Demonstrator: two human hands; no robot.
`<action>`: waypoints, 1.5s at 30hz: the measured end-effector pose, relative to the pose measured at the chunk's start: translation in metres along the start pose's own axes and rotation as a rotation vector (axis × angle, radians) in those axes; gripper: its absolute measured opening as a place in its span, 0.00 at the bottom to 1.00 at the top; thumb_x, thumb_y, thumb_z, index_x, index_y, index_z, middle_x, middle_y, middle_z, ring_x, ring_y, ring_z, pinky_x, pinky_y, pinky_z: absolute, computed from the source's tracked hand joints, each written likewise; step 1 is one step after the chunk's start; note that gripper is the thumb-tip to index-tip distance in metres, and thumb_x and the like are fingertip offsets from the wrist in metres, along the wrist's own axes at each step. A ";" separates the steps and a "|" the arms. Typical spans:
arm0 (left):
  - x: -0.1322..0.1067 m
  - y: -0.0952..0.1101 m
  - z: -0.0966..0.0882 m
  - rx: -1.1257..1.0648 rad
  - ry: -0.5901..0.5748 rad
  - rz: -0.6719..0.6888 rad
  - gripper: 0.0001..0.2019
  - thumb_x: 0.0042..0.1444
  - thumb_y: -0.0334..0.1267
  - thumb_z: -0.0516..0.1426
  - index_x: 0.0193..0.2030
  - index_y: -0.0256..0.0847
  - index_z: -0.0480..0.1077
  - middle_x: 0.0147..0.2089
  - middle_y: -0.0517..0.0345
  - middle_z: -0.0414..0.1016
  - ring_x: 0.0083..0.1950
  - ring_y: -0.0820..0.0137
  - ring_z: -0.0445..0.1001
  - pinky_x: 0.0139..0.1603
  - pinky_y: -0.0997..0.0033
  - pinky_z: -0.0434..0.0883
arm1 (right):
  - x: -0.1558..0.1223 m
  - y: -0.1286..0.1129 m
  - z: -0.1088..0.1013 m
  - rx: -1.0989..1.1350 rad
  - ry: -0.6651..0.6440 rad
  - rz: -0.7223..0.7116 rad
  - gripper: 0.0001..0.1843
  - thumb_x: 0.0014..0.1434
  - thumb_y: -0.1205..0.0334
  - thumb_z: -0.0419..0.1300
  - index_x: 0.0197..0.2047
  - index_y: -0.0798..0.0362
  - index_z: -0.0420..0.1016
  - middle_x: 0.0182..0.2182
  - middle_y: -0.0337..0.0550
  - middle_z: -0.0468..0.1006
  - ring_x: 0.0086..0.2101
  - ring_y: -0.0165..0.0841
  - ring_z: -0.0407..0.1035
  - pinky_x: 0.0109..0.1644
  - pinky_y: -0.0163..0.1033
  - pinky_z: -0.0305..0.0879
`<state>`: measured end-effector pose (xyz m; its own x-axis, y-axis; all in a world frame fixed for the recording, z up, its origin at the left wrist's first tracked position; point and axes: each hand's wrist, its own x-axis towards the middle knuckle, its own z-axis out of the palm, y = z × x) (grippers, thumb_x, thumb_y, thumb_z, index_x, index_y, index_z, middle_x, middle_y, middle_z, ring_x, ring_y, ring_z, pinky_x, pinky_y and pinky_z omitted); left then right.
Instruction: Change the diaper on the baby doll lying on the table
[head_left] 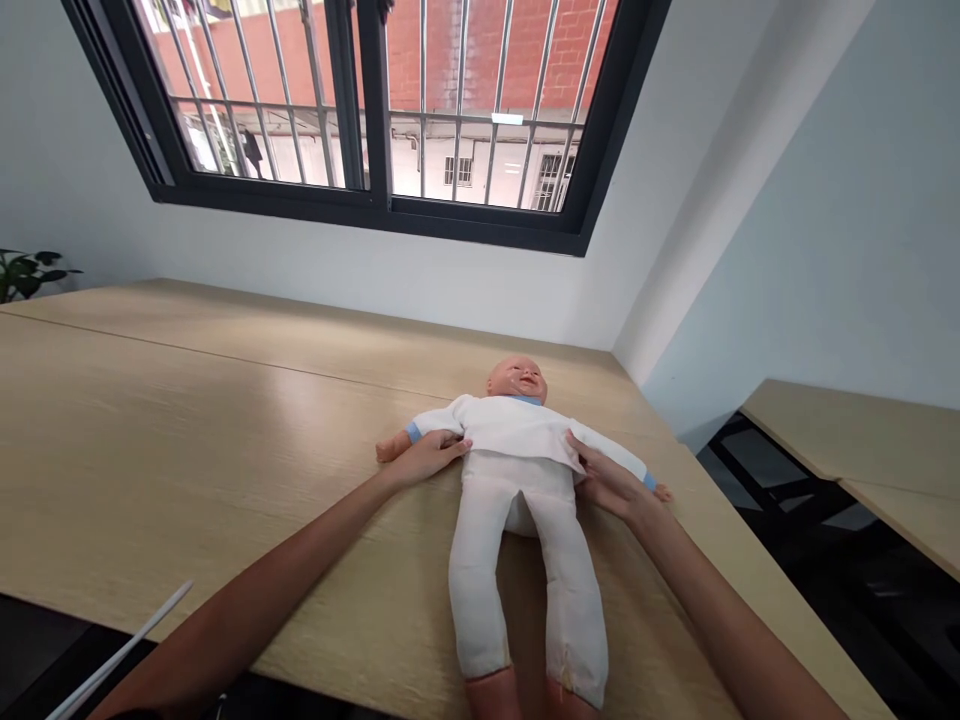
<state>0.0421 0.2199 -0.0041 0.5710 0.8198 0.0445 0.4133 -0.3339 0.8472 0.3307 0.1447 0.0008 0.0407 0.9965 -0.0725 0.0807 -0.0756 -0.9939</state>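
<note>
White-clad doll point(525, 470) supine near bench point(150, 420) right edge; left hand point(429, 457) flat at its side, grip wide; right hand point(611, 482) on shirt point(517, 425) hem, grip closure unclear. Hands flank torso, likely steadying it.

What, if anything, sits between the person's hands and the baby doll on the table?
Nothing visible: the left hand and right hand touch the baby doll, one at each side of its white shirt.
</note>
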 end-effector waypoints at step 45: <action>-0.009 0.004 -0.015 0.289 0.469 0.320 0.18 0.57 0.52 0.57 0.30 0.36 0.67 0.34 0.56 0.70 0.39 0.69 0.65 0.43 0.69 0.61 | -0.033 0.020 -0.036 -0.694 0.508 -0.488 0.27 0.51 0.37 0.62 0.41 0.53 0.74 0.40 0.44 0.72 0.40 0.35 0.65 0.47 0.40 0.62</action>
<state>0.0280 0.2185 0.0071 0.3540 0.7535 0.5540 0.4860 -0.6543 0.5794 0.3669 0.1093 -0.0134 0.2568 0.8027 0.5382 0.7615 0.1749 -0.6242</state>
